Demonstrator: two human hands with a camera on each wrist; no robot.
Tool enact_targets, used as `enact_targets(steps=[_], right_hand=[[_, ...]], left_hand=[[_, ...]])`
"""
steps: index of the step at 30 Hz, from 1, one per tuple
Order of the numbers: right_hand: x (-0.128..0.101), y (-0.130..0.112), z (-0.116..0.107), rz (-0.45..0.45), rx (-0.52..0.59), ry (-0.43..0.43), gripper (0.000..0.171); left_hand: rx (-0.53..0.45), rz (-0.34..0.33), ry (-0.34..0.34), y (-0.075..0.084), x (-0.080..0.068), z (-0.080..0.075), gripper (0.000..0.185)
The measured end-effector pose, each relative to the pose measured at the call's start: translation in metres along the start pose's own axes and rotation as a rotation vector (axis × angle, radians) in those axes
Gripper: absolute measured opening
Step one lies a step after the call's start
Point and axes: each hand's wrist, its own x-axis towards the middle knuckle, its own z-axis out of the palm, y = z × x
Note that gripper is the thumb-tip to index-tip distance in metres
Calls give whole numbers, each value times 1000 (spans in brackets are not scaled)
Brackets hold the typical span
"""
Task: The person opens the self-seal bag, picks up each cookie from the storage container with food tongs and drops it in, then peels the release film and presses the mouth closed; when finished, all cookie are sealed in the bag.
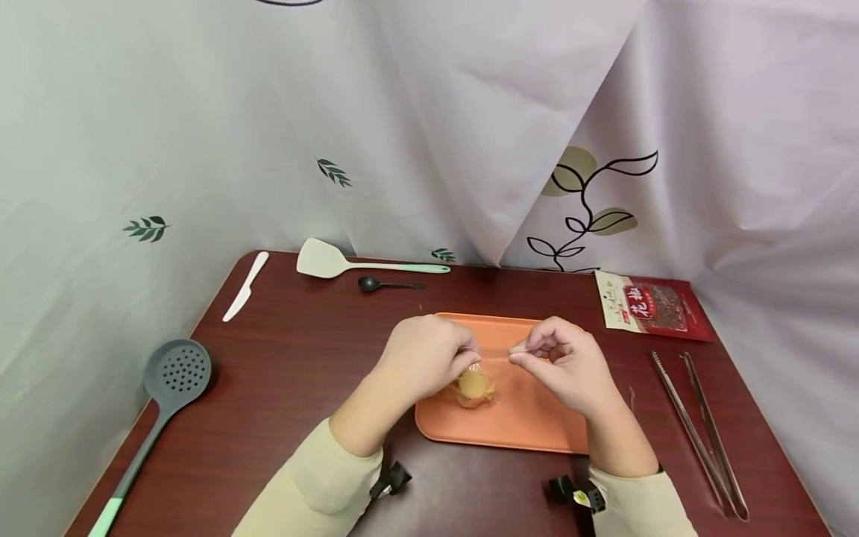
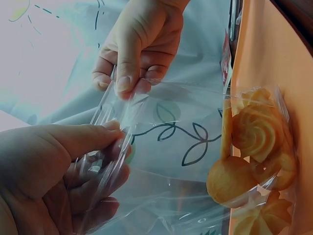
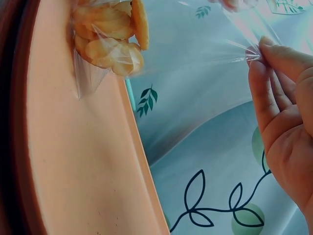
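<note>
A clear plastic bag [image 2: 166, 147] hangs over the orange tray [image 1: 517, 425], its top edge stretched between both hands. Several golden cookies [image 2: 257, 132], one with a swirled top, lie in its lower part, at or just above the tray. My left hand [image 1: 426, 354] pinches one side of the bag's top between thumb and fingers. Across from it, my right hand [image 1: 567, 365] pinches the other side with thumb and fingertips. In the right wrist view the film is drawn to a point at the right fingertips [image 3: 264, 51]. Whether the bag's mouth is parted cannot be told.
Left on the dark table lie a slotted skimmer [image 1: 177, 371] and a white knife [image 1: 247, 287]. Behind are a white spatula [image 1: 323, 259] and a small black spoon [image 1: 369, 284]. Metal tongs [image 1: 701, 432] and a red spice packet [image 1: 658, 307] lie at right.
</note>
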Motion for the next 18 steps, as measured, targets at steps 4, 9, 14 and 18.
enact_targets(steps=[4,9,14,18], right_hand=[[0,-2,-1,16,3,-7,34],[0,-2,-2,13,8,-13,34],[0,-1,-2,13,16,-14,34],[-1,0,-3,17,10,-11,35]], left_hand=[[3,-10,1,-1,-1,-1,11],[-10,-13,21,-4,-3,-2,11],[-25,-20,34,-7,-6,-3,12],[-33,-21,32,-10,-8,-4,11]])
